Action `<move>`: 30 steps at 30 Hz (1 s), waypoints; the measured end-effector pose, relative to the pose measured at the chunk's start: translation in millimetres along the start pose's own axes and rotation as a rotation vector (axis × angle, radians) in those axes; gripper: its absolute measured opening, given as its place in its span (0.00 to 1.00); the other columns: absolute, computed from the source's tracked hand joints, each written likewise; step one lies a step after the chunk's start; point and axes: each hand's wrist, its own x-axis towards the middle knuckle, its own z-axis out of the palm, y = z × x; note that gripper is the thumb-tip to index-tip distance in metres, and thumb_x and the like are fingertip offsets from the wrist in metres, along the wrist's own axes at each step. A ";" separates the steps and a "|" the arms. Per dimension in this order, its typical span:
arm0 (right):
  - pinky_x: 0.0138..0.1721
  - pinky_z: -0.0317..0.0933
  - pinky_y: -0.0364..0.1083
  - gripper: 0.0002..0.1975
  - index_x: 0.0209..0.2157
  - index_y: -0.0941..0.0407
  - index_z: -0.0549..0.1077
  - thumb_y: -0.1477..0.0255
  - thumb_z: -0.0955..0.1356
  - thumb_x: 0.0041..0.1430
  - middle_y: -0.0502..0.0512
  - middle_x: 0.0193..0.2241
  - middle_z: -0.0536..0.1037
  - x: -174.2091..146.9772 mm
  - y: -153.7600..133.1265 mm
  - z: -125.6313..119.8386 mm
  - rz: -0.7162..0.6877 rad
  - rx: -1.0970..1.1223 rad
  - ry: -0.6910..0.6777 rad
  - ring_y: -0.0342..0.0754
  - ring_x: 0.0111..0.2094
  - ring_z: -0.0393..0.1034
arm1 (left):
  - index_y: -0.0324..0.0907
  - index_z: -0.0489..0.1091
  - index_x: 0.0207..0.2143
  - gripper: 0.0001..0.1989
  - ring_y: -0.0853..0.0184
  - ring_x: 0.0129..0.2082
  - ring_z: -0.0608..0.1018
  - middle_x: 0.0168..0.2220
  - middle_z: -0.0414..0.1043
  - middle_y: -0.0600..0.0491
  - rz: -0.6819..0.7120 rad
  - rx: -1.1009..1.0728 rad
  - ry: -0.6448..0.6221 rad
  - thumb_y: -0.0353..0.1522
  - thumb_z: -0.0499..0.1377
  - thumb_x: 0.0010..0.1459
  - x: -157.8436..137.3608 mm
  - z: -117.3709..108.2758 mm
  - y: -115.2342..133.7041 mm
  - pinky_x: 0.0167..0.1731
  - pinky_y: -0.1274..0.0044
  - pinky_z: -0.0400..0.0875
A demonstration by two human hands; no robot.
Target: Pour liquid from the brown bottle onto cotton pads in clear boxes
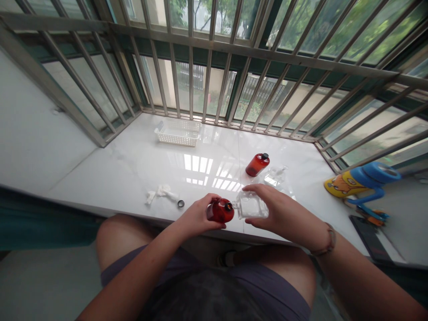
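My left hand is wrapped round a small red-brown bottle, whose neck points right. In my right hand is a clear square glass bottle, gripped between thumb and fingers. The mouths of the two bottles meet or nearly meet; whether they touch I cannot tell. Left of my left hand a black ring-shaped cap lies on the white counter, beside crumpled white tissue. Beyond my hands a second red-brown bottle with a black cap lies tilted on the counter.
A white perforated basket sits at the back near the window bars. Clear plastic wrapping lies behind my right hand. To the right are a blue and yellow water bottle and a dark phone-like slab. The counter's front edge runs above my knees.
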 end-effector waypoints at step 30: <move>0.60 0.72 0.60 0.34 0.63 0.48 0.67 0.65 0.79 0.59 0.60 0.58 0.78 1.3 -0.1 -3.2 0.010 -0.035 -0.049 0.63 0.59 0.76 | 0.50 0.70 0.60 0.40 0.54 0.56 0.81 0.58 0.79 0.51 0.031 -0.002 -0.008 0.37 0.80 0.46 1.6 5.2 -3.0 0.58 0.67 0.73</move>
